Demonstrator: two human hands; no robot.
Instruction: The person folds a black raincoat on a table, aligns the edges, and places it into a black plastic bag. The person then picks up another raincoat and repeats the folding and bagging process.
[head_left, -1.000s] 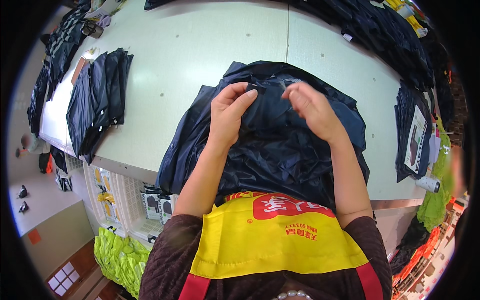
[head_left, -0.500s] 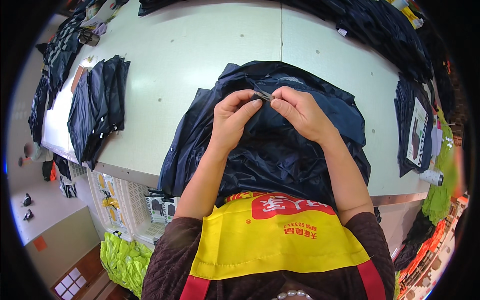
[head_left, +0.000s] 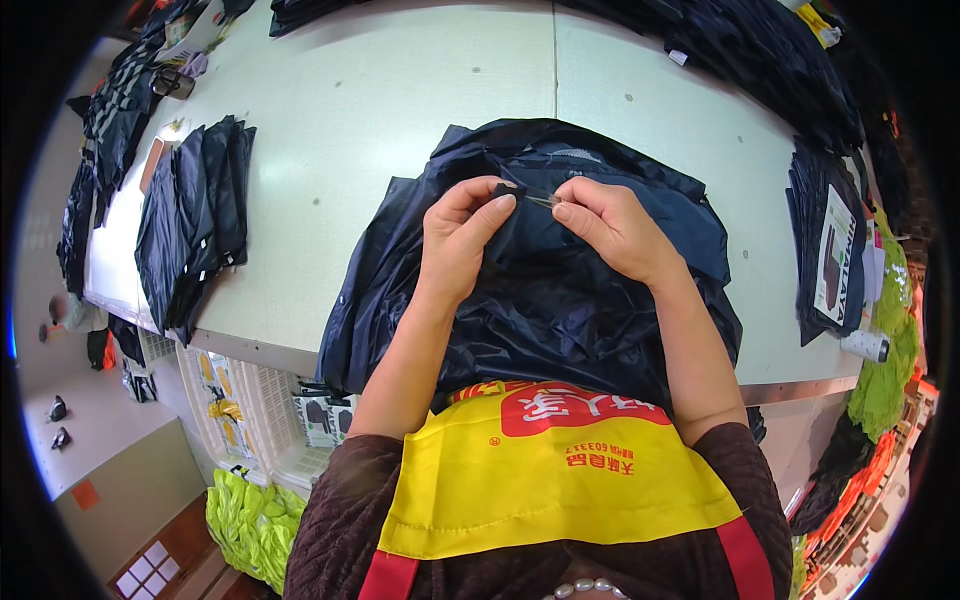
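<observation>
Pinched shut at frame centre: left hand thumb + forefinger on a small dark tab, right hand fingertips closed on a thin metallic bit, prob. a zip pull or small tool, too small to tell. Both on the rumpled dark navy shiny-fabric jacket, heaped centre frame, draped over near edge of pale green worktable.

Looks light, soft, limp, slick w/ no stiffness; best taken at seam or zip edge, not mid-panel.

Left of frame: stack of folded dark garments. Right edge: more dark packed garments.

Jacket on table; folded stack left.
</observation>
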